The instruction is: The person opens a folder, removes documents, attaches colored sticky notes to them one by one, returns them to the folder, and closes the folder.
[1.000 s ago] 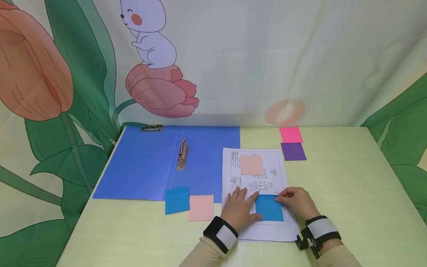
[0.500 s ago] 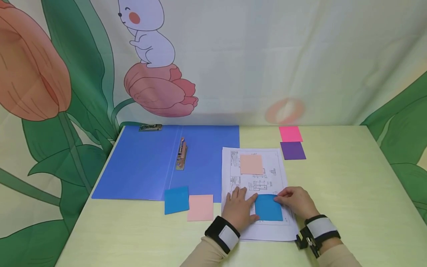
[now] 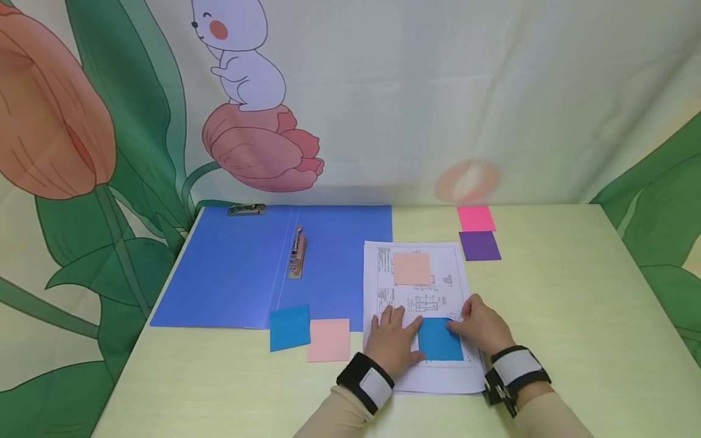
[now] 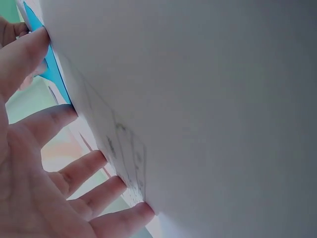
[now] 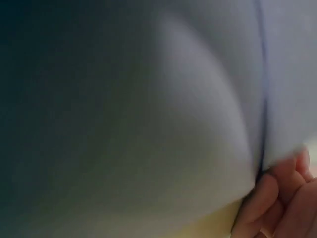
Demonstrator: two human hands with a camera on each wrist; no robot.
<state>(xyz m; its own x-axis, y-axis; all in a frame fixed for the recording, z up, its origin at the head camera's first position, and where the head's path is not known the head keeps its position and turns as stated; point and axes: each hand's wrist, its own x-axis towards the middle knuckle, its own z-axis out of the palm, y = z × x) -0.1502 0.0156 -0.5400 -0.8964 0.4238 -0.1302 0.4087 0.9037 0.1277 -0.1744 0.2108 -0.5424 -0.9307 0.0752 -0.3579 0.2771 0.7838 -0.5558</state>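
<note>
In the head view my left hand (image 3: 390, 348) lies spread on a stack of printed drawing sheets (image 3: 446, 380), thumb and index finger at the left side of a blue sticky note (image 3: 440, 340). The left wrist view shows my fingertips (image 4: 64, 111) on the paper. Near the note's upper right corner is my right hand (image 3: 486, 328), its thumb touching the corner and its index finger lifted away. That corner stands up from the sheet in the left wrist view. Curled fingers (image 5: 262, 201) show beside the paper edges in the right wrist view. Higher on the sheet lies a peach sticky note (image 3: 412, 269).
An open blue folder (image 3: 219, 267) with a metal clip (image 3: 297, 255) lies left, partly under the sheets. Another blue note (image 3: 290, 328) and a pink note (image 3: 329, 340) sit at its front edge. A magenta note (image 3: 476, 219) and a purple note (image 3: 479, 246) lie behind right.
My right index finger has moved up and away from the thumb, and the wrist has shifted slightly left. My left hand has stayed in place on the sheet.
</note>
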